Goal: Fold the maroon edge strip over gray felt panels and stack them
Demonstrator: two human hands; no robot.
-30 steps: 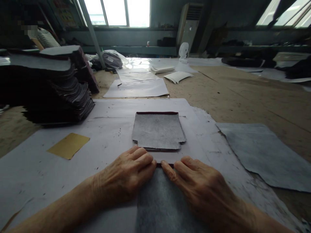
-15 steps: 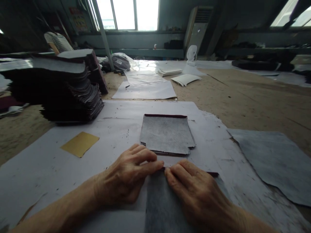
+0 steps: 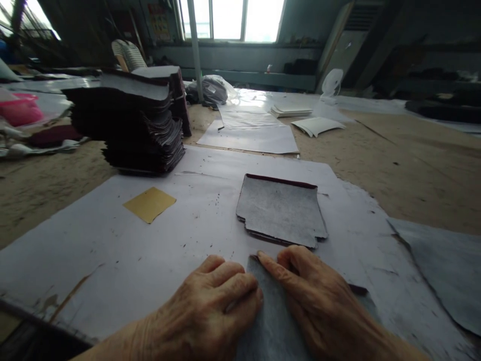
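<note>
My left hand (image 3: pixel 214 308) and my right hand (image 3: pixel 319 306) rest side by side on a grey sheet of material (image 3: pixel 266 321) near the front of the table. Both hands press flat on it with fingers extended. The right index finger points along the sheet's far edge, where a dark red rim shows. Just beyond the fingertips lies a small pile of grey cut pieces (image 3: pixel 281 210) with notched corners and a dark red edge. All of this lies on a large white paper sheet (image 3: pixel 112 245).
A tall stack of dark cut pieces (image 3: pixel 139 120) stands at the left rear. A yellow square (image 3: pixel 149 203) lies on the paper. A large grey sheet (image 3: pixel 443 271) lies at the right. White papers (image 3: pixel 251 138), a small fan (image 3: pixel 330 85) and a striped chair back lie farther off.
The view has swung left and down. My hands have drawn closer to me on the grey sheet, and the sheet's far edge has turned at an angle.
</note>
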